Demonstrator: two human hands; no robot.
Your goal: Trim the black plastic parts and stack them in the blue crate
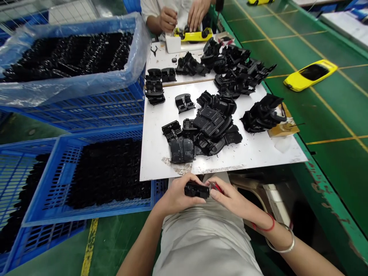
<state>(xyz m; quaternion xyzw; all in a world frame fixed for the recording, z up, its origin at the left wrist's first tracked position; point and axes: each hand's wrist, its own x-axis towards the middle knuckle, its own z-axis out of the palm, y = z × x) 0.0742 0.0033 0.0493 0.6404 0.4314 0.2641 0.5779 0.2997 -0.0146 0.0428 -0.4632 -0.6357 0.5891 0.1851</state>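
A black plastic toy-car interior part is gripped between the thumb and fingers of my left hand, over my lap just below the table edge. My right hand is closed around small red-handled nippers, mostly hidden by the fingers, with their metal tip at the right end of the part. Beyond my hands, a pile of similar black interior parts lies on the white table. A single part rests apart from it.
Blue crates of black parts stand at the left, one lined with plastic. More parts lie farther back. A co-worker's hands hold a yellow toy car. Another yellow car sits on the green conveyor.
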